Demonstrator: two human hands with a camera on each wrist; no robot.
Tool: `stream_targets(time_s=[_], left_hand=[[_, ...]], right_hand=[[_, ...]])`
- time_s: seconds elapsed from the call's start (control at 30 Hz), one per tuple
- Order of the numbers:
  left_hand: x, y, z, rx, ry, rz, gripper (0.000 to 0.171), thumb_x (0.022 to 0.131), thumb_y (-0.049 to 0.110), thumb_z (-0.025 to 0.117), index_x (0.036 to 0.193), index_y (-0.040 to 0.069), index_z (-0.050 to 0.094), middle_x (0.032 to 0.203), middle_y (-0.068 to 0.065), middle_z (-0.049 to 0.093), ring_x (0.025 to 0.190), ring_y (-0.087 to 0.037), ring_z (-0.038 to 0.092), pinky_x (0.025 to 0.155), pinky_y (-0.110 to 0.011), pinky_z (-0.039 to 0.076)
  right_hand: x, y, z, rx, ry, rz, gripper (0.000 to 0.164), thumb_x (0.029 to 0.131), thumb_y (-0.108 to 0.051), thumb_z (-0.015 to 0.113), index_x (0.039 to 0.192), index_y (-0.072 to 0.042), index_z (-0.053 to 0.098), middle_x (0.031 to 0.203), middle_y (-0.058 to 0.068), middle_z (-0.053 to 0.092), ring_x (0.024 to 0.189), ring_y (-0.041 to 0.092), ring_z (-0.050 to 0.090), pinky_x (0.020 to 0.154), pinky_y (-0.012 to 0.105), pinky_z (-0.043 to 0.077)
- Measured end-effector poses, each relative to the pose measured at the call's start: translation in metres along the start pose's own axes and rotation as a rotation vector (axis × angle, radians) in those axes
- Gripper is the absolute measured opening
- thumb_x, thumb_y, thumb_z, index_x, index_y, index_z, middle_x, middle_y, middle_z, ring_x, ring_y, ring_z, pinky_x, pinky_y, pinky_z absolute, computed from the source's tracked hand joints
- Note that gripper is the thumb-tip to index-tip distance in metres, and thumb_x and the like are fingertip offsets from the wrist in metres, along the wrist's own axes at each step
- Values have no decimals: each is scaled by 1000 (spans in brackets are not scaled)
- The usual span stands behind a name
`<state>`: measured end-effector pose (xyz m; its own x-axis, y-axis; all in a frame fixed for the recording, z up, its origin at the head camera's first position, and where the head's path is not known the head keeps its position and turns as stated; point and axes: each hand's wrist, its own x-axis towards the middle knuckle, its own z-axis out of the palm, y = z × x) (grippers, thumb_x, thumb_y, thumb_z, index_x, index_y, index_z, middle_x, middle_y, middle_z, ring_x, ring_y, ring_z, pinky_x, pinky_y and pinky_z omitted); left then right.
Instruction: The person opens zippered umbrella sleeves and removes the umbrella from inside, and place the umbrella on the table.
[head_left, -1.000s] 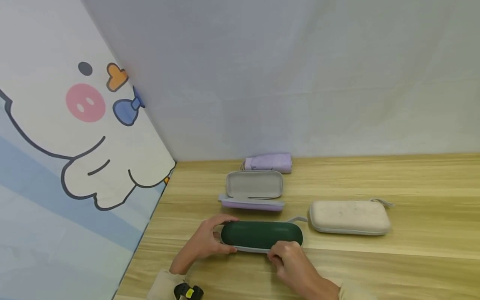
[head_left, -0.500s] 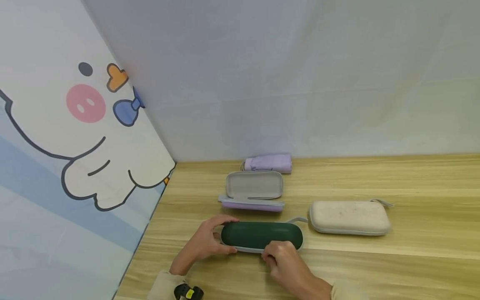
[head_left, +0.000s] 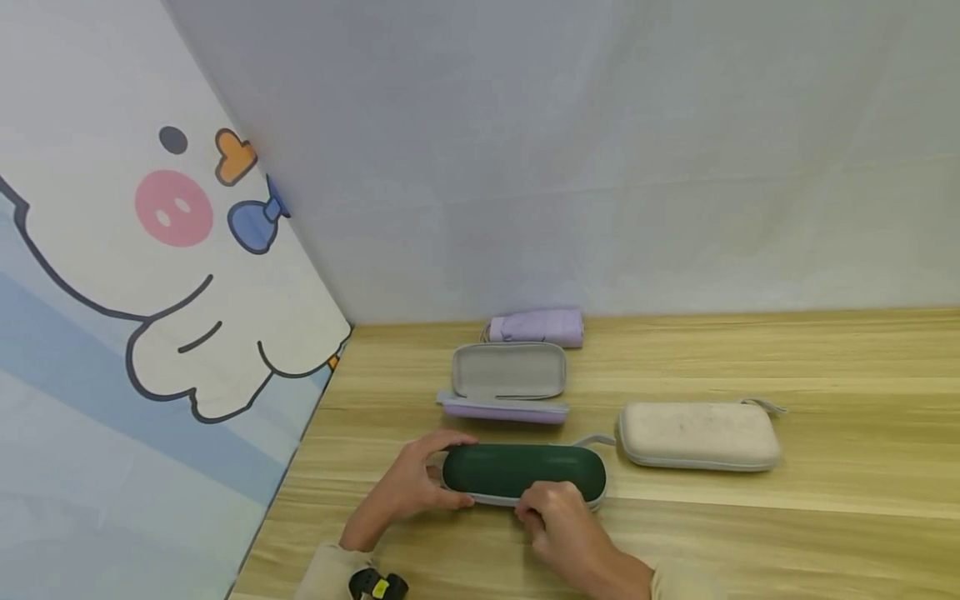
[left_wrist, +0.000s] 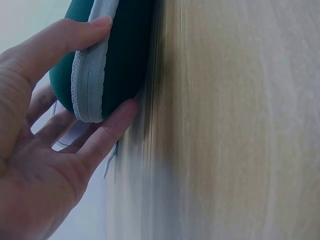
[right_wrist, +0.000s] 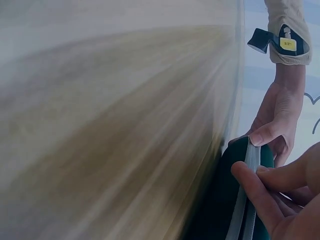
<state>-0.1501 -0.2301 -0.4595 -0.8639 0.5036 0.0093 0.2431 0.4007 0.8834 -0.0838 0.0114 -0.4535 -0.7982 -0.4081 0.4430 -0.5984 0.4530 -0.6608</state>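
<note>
Gripping the green case point(head_left: 523, 472) at its end, my left hand point(head_left: 411, 483) steadies it; only the right-wrist view shows my right hand point(right_wrist: 280, 192) pinching its grey zip band point(right_wrist: 248, 200).

On the wooden table point(head_left: 750, 517) before me lie three zip cases: one green case point(head_left: 523, 472) under my two hands, the left hand point(head_left: 408, 483) and right hand point(head_left: 558, 517); one beige case point(head_left: 699, 435), closed; and one lilac case point(head_left: 506, 385), lying open. One folded lilac umbrella point(head_left: 537, 326) sits behind them.
</note>
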Motion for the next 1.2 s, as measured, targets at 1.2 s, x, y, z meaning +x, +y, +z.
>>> stream_targets(time_s=[1.2], left_hand=[[-5,0,7,43,39,38,65,65,21,88,124,18,61,120,1,58,102,-20,54,61,-31,54]], right_hand=[[6,1,10,11,14,-3,24,68,17,66,66,-8,67,66,-5,59,63,3,55,58,17,46]])
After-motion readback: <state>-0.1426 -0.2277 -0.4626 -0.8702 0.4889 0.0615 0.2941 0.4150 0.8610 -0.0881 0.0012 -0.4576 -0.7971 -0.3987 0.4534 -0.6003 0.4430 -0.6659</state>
